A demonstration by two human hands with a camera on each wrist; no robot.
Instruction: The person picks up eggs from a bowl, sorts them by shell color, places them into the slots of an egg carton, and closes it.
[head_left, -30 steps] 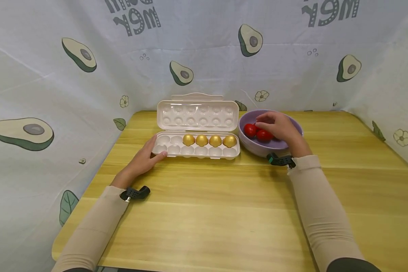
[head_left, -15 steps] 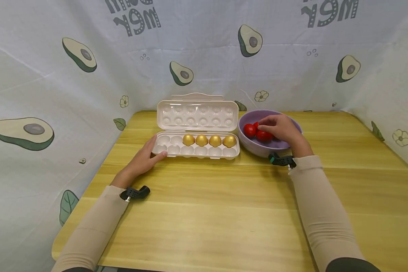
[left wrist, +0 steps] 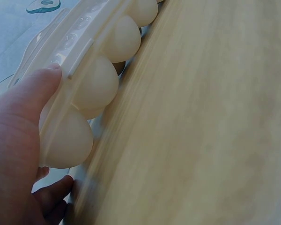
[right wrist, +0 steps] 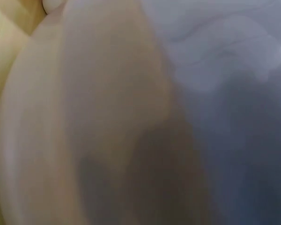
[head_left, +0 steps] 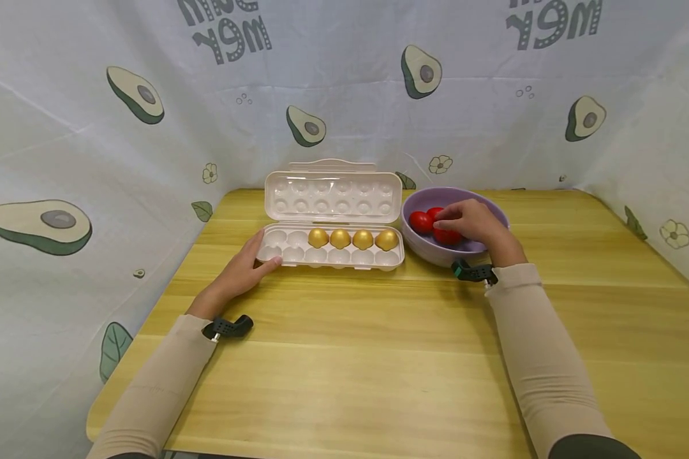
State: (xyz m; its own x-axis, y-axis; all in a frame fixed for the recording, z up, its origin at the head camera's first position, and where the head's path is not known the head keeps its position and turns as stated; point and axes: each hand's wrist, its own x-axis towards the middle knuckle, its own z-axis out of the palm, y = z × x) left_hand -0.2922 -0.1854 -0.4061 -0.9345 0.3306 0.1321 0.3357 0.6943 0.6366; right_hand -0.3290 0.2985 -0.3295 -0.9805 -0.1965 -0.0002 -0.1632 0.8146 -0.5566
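Beige sleeves [head_left: 542, 344] run forward and inward over the table [head_left: 333, 370], a black camera [head_left: 232, 326] on each of your wrists. Your left hand [head_left: 238, 271] grips the near end of the tray [head_left: 339, 257]: thumb along the front rim, fingers round the end and behind it. The tray lies between your hands, its cups in two rows. Gold balls [head_left: 340, 238], four of them, sit in the far row, toward your right hand [head_left: 476, 223]. That hand arches over the side of the bowl [head_left: 436, 254], just beside the tray's other end, with its fingers bent down and toward your left. You have the front ball [head_left: 448, 238] under your fingertips, the left ball [head_left: 420, 222] beside it and the rear ball [head_left: 434, 212] just beyond; all three are red. Whether you pinch one I cannot tell; the right wrist view is a blur of bowl wall. Beyond the tray its lid [head_left: 333, 196] leans back before the cloth [head_left: 356, 57]. A second ago your right fingers hid most of the rear ball; now they sit nearer the front one, while your left hand keeps its hold.
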